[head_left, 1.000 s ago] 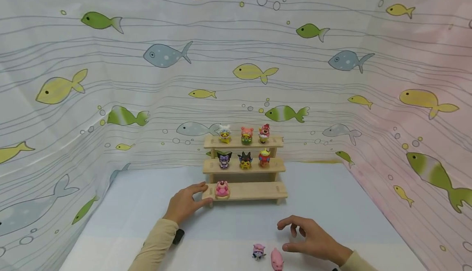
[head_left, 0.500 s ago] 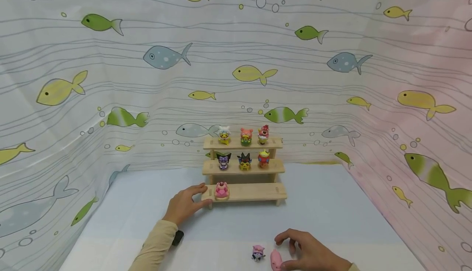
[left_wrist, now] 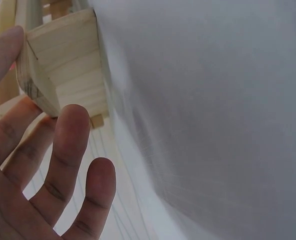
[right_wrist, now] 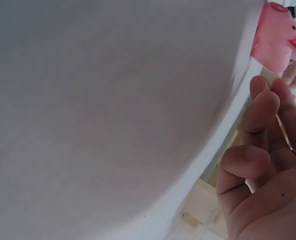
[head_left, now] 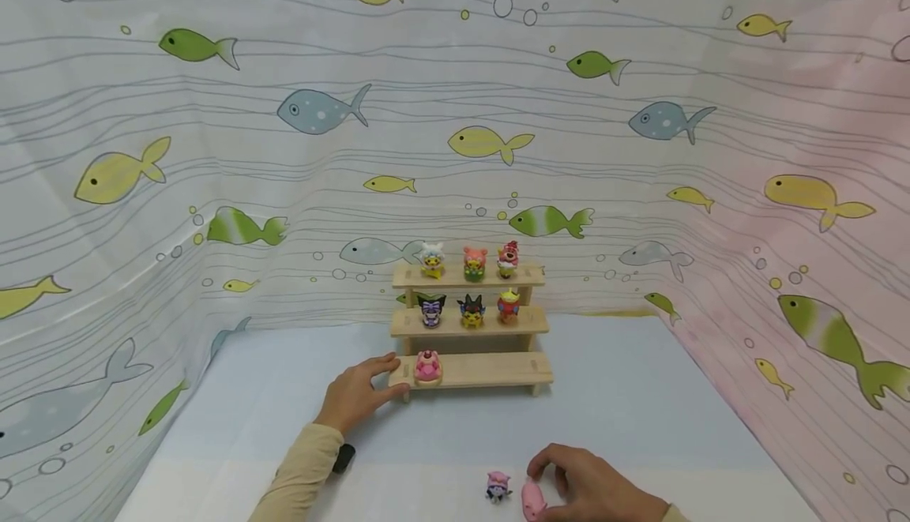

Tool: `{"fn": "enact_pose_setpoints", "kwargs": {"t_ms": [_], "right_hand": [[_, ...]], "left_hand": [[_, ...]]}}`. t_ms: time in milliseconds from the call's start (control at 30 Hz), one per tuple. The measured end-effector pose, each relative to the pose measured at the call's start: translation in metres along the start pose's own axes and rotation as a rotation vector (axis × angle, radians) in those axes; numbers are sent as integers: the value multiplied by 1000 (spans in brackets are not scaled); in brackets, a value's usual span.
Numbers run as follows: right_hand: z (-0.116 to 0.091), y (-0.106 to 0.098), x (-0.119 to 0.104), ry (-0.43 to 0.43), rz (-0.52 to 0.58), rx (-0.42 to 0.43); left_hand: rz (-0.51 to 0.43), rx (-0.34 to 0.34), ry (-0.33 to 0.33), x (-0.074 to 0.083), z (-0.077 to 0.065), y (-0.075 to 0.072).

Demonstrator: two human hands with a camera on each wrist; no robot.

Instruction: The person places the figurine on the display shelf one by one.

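A small three-tier wooden display stand (head_left: 498, 369) stands at the back of the table. My left hand (head_left: 359, 392) grips the left end of its lowest shelf. In the left wrist view the thumb lies along the shelf's top, two fingers reach its end, and the other two are free. Near the front, my right hand (head_left: 586, 482) pinches a pink pig figure (head_left: 532, 500) lying on the white cloth, index finger at its far end and thumb at its near end. Just left of the pig stands a small pink and purple figure (head_left: 498, 486).
The lowest shelf bears a pink figure (head_left: 428, 366) at its left. Three figures stand on the middle tier, among them a black and purple one (head_left: 430, 311). Three more line the top tier, including a white and yellow one (head_left: 432, 260). A fish-print curtain (head_left: 455, 72) surrounds the table.
My right hand has come down and left to the pink pig, its thumb and index finger drawing in around it. The left hand has stayed at the shelf end.
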State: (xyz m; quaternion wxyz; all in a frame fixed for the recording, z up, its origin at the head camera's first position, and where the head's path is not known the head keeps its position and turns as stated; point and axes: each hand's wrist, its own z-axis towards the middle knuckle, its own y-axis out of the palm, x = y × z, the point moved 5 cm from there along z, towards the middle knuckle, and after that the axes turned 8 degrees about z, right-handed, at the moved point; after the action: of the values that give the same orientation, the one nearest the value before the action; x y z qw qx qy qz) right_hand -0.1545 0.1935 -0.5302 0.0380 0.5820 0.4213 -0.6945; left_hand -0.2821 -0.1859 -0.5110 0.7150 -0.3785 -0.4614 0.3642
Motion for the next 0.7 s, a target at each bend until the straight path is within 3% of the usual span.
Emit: {"fn": "enact_pose_setpoints", "kwargs": {"t_ms": [300,700], "right_hand": [[0,1,-5,-50,-44,-9],[-1,4,-6,67,-19,-19]], "left_hand": [[0,-4,-2,1,0,-1],[1,-12,-2,3,-2,-1]]}}
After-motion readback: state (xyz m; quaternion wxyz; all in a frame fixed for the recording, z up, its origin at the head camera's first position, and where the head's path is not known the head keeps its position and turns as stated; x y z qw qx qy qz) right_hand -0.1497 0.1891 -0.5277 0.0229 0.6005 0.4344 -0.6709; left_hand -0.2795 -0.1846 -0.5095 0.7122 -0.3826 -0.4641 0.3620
